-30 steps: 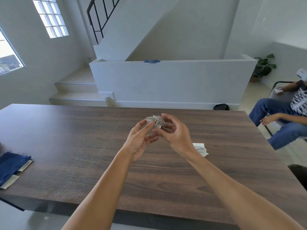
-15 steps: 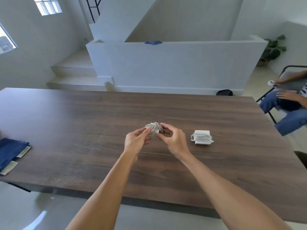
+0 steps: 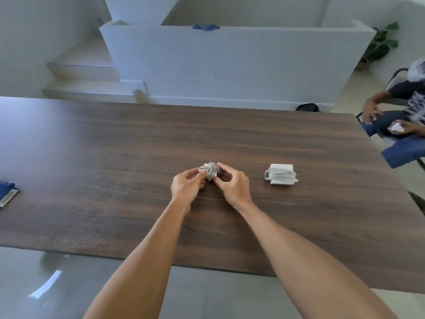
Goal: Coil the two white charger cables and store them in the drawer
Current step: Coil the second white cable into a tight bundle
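A small white charger with its cable wound around it (image 3: 210, 171) is held between both hands just above the dark wooden table (image 3: 115, 157). My left hand (image 3: 187, 187) pinches it from the left, and my right hand (image 3: 233, 185) grips it from the right. A second white charger with its cable coiled around it (image 3: 281, 174) lies on the table to the right, apart from my hands. No drawer is in view.
A folded blue cloth on a paper (image 3: 5, 193) lies at the table's left edge. A seated person (image 3: 400, 120) on a chair is beyond the right corner. A low white wall (image 3: 230, 65) and steps stand behind the table.
The view has tilted down and my hands have lowered toward the table with the wound charger. The second coiled charger is now fully visible to the right.
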